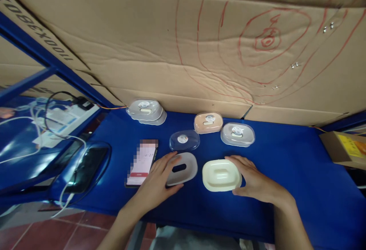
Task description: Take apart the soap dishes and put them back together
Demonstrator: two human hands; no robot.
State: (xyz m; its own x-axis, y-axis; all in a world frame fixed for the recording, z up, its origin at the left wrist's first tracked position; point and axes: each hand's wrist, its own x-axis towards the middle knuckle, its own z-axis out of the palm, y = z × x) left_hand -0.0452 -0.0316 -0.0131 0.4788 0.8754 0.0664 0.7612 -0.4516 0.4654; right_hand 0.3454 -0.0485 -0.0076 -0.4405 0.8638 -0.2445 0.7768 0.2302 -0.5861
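My left hand [162, 175] grips the left side of a grey oval dish [191, 169] with a dark slot in its middle, thumb at the near edge and fingers at the far edge. My right hand [251, 177] holds the right side of a cream oval dish [222, 174] with a raised centre. A small gap separates the two dishes. Behind the grey dish lies a clear lid [184, 140] with a round label. Farther back are a peach lidded box [208, 123] and a grey lidded box [237, 134].
Stacked clear-lidded boxes [146, 111] stand at the back left of the blue table [288, 158]. A phone [141, 162] lies beside my left hand. Another phone [88, 169] and white cables [81, 139] are at the left. A cardboard box [341, 150] sits at the right; a cardboard wall [143, 44] rises behind.
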